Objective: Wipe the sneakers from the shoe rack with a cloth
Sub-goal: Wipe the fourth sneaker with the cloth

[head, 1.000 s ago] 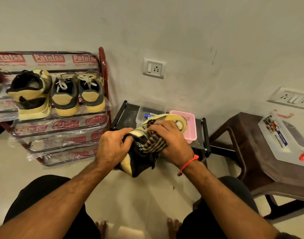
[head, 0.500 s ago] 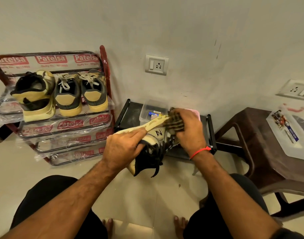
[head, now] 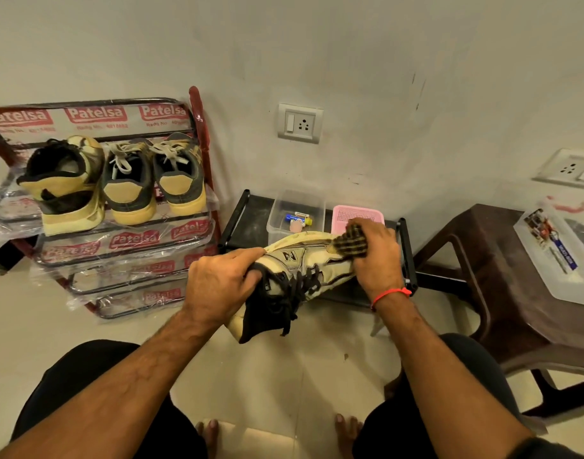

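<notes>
Nearest me, my left hand (head: 217,289) has its fingers curled round the heel end of a cream and black sneaker (head: 293,276), thumb along the sole edge, holding it on its side above the floor (head: 277,376) between my knees. My right hand (head: 376,256) has its fingers bunched tight on a dark checked cloth (head: 348,241), which it presses against the toe end of that sneaker.

Just beyond the sneaker stands a low black bench (head: 247,213) against the wall. On it, a clear plastic tub (head: 297,207) holds a few small items, one blue and one pink; I cannot tell what they are. Touching its right side is a pink perforated basket (head: 356,213); I cannot see what lies inside.

To the left, a red plastic-wrapped shoe rack (head: 118,246) carries three more sneakers (head: 118,180) on its top shelf, heels toward me. At the right edge a brown plastic stool (head: 502,279) bears a clear flat lidded box (head: 558,256).
</notes>
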`<state>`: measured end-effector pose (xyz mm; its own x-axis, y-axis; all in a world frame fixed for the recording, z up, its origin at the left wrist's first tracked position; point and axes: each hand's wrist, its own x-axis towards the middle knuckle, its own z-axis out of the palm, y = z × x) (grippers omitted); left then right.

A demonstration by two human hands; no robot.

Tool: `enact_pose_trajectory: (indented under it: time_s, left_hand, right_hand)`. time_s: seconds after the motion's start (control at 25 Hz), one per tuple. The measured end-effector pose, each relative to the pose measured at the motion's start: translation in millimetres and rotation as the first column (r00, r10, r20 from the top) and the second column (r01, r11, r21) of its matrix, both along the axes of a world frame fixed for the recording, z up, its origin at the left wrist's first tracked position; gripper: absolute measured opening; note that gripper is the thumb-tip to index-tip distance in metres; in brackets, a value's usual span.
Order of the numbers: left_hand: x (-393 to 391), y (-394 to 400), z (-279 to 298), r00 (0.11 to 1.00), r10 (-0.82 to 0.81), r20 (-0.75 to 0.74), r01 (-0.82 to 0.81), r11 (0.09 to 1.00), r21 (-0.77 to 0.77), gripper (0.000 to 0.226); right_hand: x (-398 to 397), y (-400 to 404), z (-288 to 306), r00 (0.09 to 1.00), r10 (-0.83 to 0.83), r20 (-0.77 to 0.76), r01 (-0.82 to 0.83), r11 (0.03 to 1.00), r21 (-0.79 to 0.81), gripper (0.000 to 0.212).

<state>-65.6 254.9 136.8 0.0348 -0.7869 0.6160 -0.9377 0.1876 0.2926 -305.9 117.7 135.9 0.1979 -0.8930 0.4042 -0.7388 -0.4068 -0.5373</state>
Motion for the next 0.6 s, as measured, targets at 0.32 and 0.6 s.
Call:
enact_pose_trajectory:
  time_s: [0.32, 0.6]
  left_hand:
    - [4, -4, 1, 0.905, 0.216, -0.366, -0.183, 0.975, 0.123, 0.027]
    - [8, -4, 0, 0.856, 0.208, -0.472, -0.121, 0.97, 0.209, 0.025]
  right_hand:
    - [30, 45, 9, 0.901, 0.408, 0.149, -0.383, 0.908, -0.172, 0.035]
    - [0, 7, 14, 0.952, 0.109, 0.285, -0.072, 0.988, -0.138, 0.041]
